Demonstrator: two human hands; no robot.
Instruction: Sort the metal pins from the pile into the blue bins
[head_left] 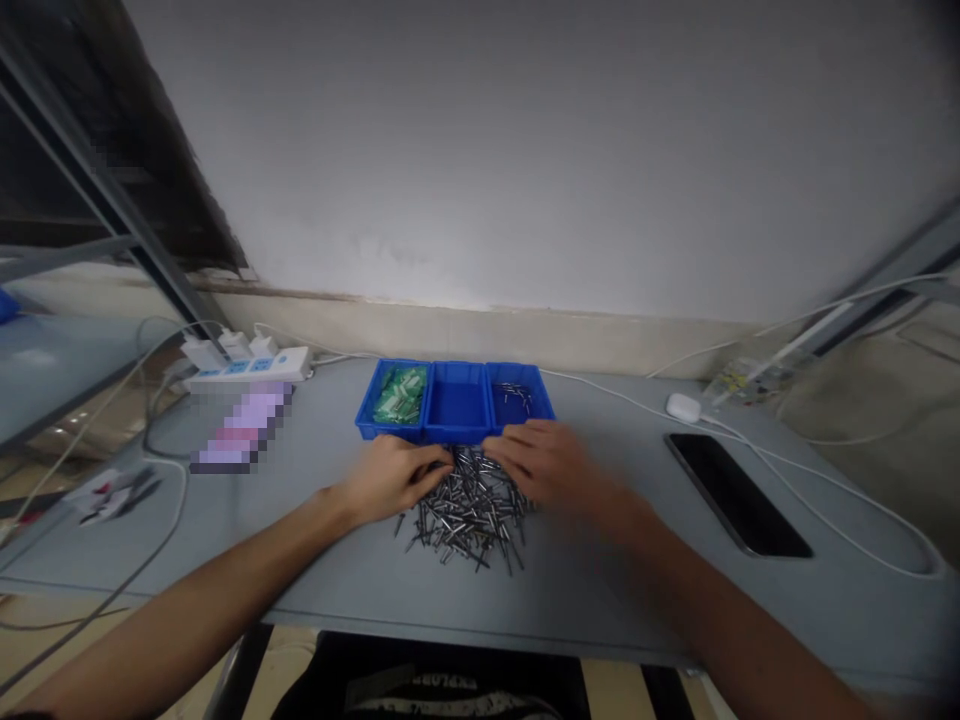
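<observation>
A loose pile of slim metal pins that look like blind rivets [469, 515] lies on the grey table. My left hand [394, 475] reaches over the pile's upper left edge, thumb and forefinger drawn together; what they pinch, if anything, is hidden. At the upper right of the pile is my right hand [544, 460], slightly blurred, its fingers curled in at the rivets; I cannot make out what they hold. Just behind both hands stand three joined blue bins [459, 436]. The left one holds a green-and-white packet [400, 395], the right one a few small rivets [515, 392].
A white power strip [251, 368] with plugs stands at the back left, near a blurred-out purple phone-like object [244, 428]. To the right lie a black phone [739, 495], a white earbud case [683, 407] and white cables. A wall rises behind the table.
</observation>
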